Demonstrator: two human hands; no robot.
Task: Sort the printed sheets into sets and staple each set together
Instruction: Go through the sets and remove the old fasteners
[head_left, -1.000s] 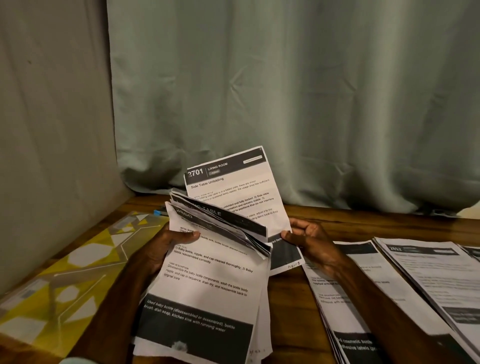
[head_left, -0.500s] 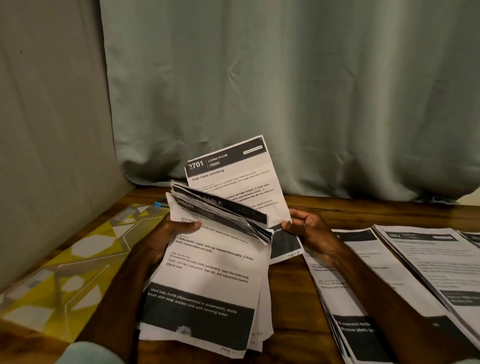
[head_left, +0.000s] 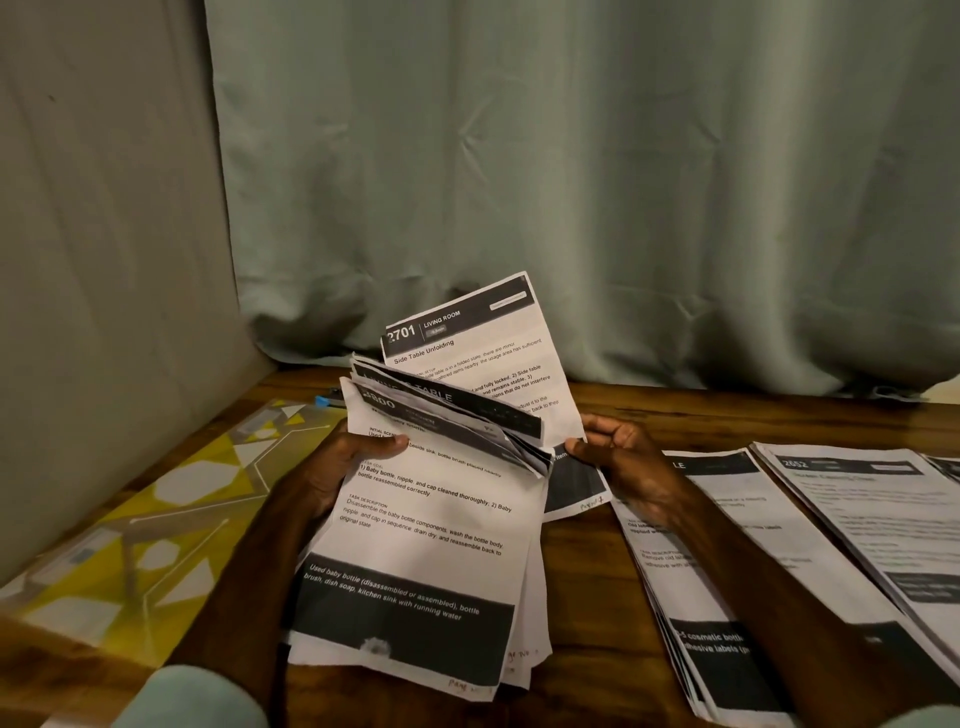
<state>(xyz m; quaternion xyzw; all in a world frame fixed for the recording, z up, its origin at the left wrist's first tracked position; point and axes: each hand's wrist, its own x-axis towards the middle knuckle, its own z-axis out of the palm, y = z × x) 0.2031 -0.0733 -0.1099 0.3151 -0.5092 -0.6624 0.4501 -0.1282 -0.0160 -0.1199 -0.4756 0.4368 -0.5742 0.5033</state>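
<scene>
My left hand (head_left: 347, 467) grips a thick stack of printed sheets (head_left: 415, 551) from its left edge, thumb on top of the front page about a baby bottle. Several upper sheets are folded back over the stack's top. My right hand (head_left: 621, 462) pinches the right edge of a sheet headed "2701 Living Room" (head_left: 483, 358), which stands up behind the stack. Two sorted piles lie flat on the wooden table (head_left: 582, 587) to the right: one pile (head_left: 727, 571) under my right forearm and a second pile (head_left: 872, 519) beyond it. No stapler is in view.
A yellow and white patterned mat (head_left: 156, 530) lies on the table's left side, with a small blue object (head_left: 322, 401) at its far corner. A grey-green curtain (head_left: 571, 182) hangs behind the table and a grey wall panel (head_left: 104, 260) closes the left.
The "2701" sheet has risen a little higher behind the stack in my right hand. My left hand keeps the same grip on the stack.
</scene>
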